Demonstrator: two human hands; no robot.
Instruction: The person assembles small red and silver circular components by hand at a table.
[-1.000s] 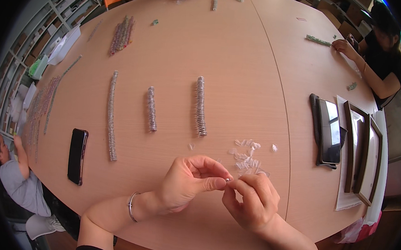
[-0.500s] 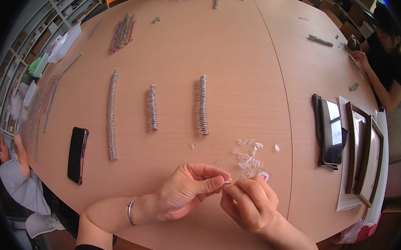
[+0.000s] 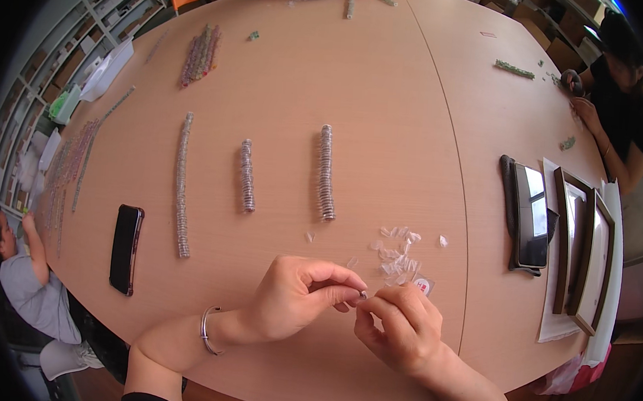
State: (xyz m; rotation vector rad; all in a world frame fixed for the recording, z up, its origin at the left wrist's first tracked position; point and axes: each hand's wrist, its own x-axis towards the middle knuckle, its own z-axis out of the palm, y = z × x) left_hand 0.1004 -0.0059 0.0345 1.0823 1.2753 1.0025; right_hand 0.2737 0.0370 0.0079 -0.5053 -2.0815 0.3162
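My left hand (image 3: pixel 294 297) and my right hand (image 3: pixel 400 327) meet low in the middle, fingertip to fingertip over the table. Pinched in the left thumb and forefinger is a small shiny piece (image 3: pixel 363 294), too tiny to name. The right fingers are pressed together at its edge; whatever they grip is hidden. Just beyond the right hand lie crumpled transparent plastic scraps (image 3: pixel 399 262) and a small transparent bag with a red-and-white label (image 3: pixel 421 284). Farther out stand three rows of silvery ring-like pieces: a long one (image 3: pixel 182 183), a short one (image 3: pixel 247 175) and a thicker one (image 3: pixel 326 172).
A black phone (image 3: pixel 125 249) lies at left, a tablet (image 3: pixel 531 215) at right beside brown frames (image 3: pixel 593 257). Colourful bead-like rows (image 3: pixel 199 56) lie at the far left. Other people sit around the table, one at right with hands (image 3: pixel 585 111) on green pieces.
My left hand has tilted and its fingers have closed further around the small piece. The right hand stays nearly in place. The far person's gloved hand shows more fully.
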